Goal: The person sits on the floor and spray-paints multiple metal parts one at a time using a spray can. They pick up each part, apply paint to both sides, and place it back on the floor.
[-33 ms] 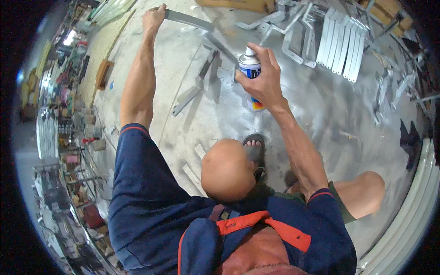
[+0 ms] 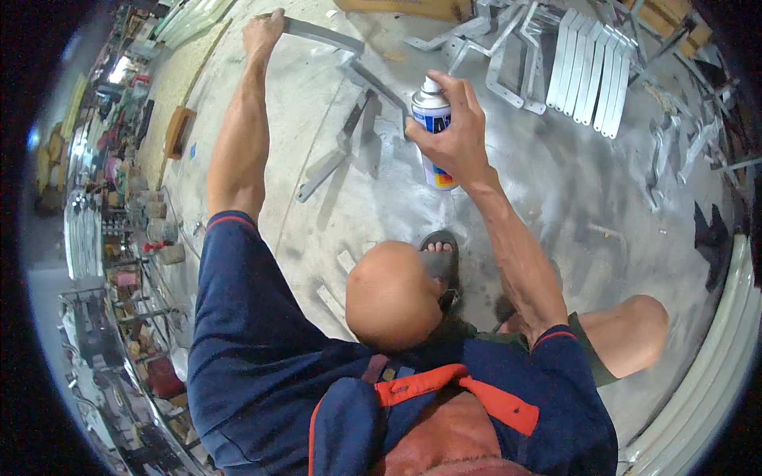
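My left hand (image 2: 263, 33) is stretched far ahead to the left, closed on one end of a bent grey metal bracket (image 2: 321, 33). The bracket runs to the right, then angles down toward the spray can, and its far end passes behind the can. In my right hand (image 2: 460, 131) is an upright spray paint can (image 2: 432, 120) with a white cap and a blue, white and yellow label. My index finger rests on top by its nozzle. Another bent metal bracket (image 2: 325, 170) stands on the floor between my arms, below the held one.
Several flat silver metal strips (image 2: 587, 75) lie in a row at the far right, beside more bent brackets (image 2: 508, 67). A wooden block (image 2: 180, 132) sits to the left. Cluttered shelving (image 2: 147, 341) lines the left side; long pale profiles (image 2: 714, 357) curve along the right.
The spray can and my right hand have shifted very slightly left and up. The held bracket has tilted a little, its bend moving slightly left.
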The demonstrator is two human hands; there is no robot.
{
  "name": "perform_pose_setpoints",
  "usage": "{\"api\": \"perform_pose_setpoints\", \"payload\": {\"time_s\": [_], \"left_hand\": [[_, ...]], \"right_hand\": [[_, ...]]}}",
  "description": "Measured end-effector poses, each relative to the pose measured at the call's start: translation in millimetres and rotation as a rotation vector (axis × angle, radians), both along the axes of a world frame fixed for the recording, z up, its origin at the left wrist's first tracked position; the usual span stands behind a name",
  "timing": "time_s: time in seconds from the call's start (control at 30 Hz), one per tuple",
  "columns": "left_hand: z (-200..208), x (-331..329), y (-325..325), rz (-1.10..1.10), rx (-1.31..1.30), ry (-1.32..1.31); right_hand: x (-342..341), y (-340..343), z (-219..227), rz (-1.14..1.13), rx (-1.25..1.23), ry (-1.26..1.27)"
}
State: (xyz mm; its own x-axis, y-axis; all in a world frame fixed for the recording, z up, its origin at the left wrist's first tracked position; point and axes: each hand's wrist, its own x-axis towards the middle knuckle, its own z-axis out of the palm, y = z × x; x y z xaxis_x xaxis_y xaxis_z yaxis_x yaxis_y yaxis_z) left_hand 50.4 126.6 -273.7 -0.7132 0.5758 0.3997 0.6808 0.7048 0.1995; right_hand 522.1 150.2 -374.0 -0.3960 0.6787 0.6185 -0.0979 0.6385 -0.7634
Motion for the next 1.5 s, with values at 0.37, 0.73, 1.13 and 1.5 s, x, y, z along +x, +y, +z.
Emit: {"api": "perform_pose_setpoints", "payload": {"time_s": [0.37, 0.73, 1.13, 1.5], "left_hand": [[-3, -45, -79, 0.107, -0.162, 0.110], [14, 18, -65, 0.041, -0.025, 0.185], [31, 69, -14, -0.156, 0.081, 0.121], [35, 72, -18, -0.208, 0.087, 0.078]], "right_hand": [[-43, 30, -9, 0.114, -0.075, 0.132], [-98, 45, 76, 0.223, 0.254, 0.237], [-71, 53, 72, 0.167, 0.422, -0.045], [-53, 50, 54, 0.083, 0.322, -0.037]]}}
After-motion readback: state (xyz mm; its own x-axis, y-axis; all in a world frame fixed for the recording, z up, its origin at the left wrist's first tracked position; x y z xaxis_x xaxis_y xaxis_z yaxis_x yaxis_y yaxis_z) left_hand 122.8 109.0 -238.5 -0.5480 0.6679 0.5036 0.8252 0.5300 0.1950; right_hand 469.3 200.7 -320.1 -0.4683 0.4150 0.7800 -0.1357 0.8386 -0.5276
